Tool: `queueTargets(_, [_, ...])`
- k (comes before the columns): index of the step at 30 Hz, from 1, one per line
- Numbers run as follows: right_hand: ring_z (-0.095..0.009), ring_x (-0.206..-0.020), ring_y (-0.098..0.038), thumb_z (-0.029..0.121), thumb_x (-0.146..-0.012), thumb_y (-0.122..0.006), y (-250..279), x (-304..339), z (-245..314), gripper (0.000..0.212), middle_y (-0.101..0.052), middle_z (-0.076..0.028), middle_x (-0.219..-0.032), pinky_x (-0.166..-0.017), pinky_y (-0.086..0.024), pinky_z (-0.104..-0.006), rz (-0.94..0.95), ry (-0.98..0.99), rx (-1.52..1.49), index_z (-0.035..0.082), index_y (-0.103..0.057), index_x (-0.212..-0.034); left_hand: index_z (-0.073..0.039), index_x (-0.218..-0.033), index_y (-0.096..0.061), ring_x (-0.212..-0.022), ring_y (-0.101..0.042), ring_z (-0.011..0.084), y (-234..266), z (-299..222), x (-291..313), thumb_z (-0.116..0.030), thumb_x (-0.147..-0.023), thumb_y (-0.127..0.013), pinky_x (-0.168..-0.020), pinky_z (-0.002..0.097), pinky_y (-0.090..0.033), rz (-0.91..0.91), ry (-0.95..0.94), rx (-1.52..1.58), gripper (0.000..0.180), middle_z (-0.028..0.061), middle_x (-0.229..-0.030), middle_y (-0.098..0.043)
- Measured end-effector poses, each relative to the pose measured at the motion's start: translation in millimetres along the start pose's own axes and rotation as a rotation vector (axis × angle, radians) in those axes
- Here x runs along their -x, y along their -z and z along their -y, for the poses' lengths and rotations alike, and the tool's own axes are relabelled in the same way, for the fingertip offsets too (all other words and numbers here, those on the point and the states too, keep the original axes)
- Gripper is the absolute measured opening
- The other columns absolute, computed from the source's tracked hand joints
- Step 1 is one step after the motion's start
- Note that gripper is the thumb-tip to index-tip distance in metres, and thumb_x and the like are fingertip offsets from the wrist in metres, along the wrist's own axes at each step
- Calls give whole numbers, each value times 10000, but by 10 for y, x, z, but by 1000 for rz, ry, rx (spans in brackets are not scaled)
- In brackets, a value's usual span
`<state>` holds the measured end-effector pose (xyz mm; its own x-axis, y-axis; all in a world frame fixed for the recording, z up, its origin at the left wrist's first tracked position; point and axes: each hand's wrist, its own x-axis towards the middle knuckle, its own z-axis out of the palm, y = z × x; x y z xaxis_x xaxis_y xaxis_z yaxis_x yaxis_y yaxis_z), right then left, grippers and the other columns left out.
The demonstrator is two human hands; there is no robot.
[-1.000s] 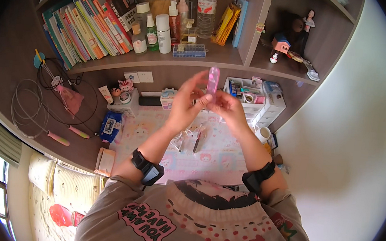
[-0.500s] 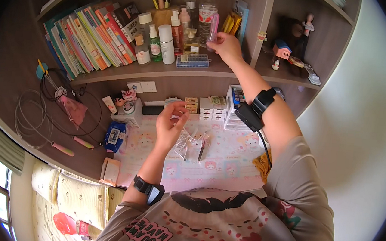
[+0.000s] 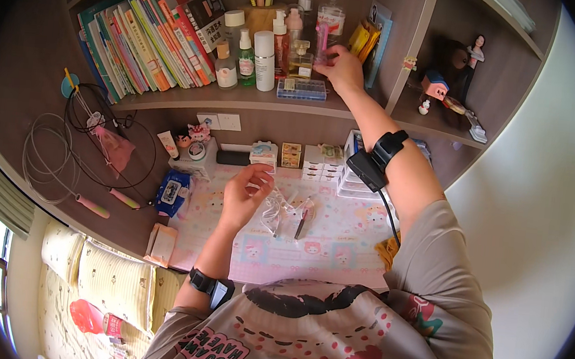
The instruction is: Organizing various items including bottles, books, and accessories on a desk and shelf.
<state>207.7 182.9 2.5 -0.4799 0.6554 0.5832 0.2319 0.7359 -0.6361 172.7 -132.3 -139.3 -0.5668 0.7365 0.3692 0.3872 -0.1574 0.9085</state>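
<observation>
My right hand (image 3: 343, 71) reaches onto the shelf, its fingers closed round the lower part of a slim pink see-through bottle (image 3: 322, 39). This bottle stands upright in front of a large clear bottle with a red label (image 3: 332, 14). Just left of it is a squat perfume bottle (image 3: 300, 64). A blue see-through case (image 3: 302, 89) lies at the shelf's front edge. My left hand (image 3: 247, 193) hangs over the desk, fingers loosely bent and apart, with nothing seen in it. Beyond it on the desk lie a clear tangled cable (image 3: 272, 214) and a dark slim stick (image 3: 300, 224).
Books (image 3: 150, 42) lean along the shelf's left side, with several cosmetic bottles (image 3: 263, 61) beside them. An upright divider (image 3: 410, 53) stands right of my right hand. White small drawers (image 3: 358, 165) and blue wipes (image 3: 173, 194) sit on the desk. Skipping ropes (image 3: 91, 205) hang at left.
The view has shifted slightly, so the shelf sits a little further right and higher. My right hand stays at the pink bottle. My left hand has come slightly lower and further left.
</observation>
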Motion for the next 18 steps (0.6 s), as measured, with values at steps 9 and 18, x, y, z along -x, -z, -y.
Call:
queueTargets(9, [-252, -836, -692, 150, -717, -815, 41, 21, -32, 347, -722, -118, -879, -753, -526, -369, 56, -21, -8, 48, -693, -1025, -37, -1114, -648, -784, -611, 81, -51, 38, 11, -6, -838, -678, -655, 232, -514, 41, 3, 21, 279, 19, -924, -668])
queueTargets(18, [-278, -836, -691, 147, -697, -807, -44, -5, -81, 360, -713, -143, -874, -759, -534, -373, 74, -18, -10, 27, -693, -1017, -32, -1040, -686, -762, -610, 83, -79, 66, 41, -19, -843, -674, -635, 237, -509, 22, 15, -21, 198, 19, -889, -673])
